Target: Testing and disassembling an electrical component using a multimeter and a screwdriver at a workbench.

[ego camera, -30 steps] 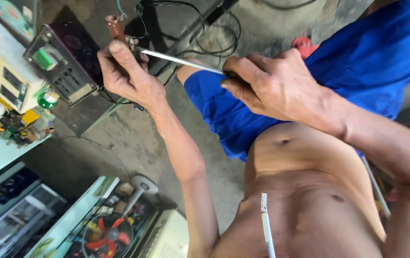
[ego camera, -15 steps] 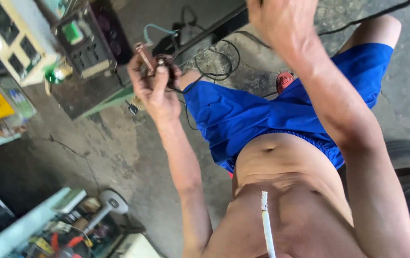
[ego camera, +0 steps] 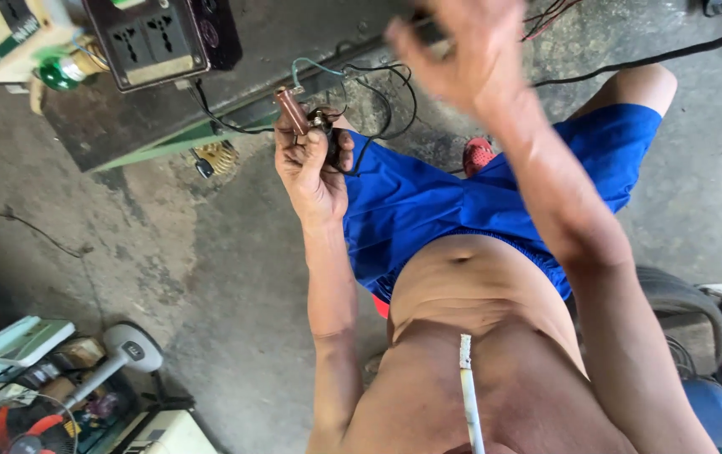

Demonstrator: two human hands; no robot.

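Note:
My left hand (ego camera: 315, 172) is closed around a small copper-coloured cylinder (ego camera: 292, 109) with thin black and green wires (ego camera: 361, 80) running off it. I hold it up above my blue shorts (ego camera: 428, 202), close to the edge of a low green-edged bench (ego camera: 168, 139). My right hand (ego camera: 466, 59) is raised higher, blurred, its fingers apart. Something dark shows at its fingertips, and I cannot tell whether it is held.
A black socket box (ego camera: 159, 38) and a cream box (ego camera: 4, 38) sit on the bench. A white cigarette (ego camera: 469, 395) hangs below my view. A small fan (ego camera: 126, 353) and clutter lie at the lower left, a tyre (ego camera: 680, 303) at the right, on bare concrete floor.
My right hand has let go of the thin metal rod it held against the part and risen toward the top of the view. My left hand still holds the copper part.

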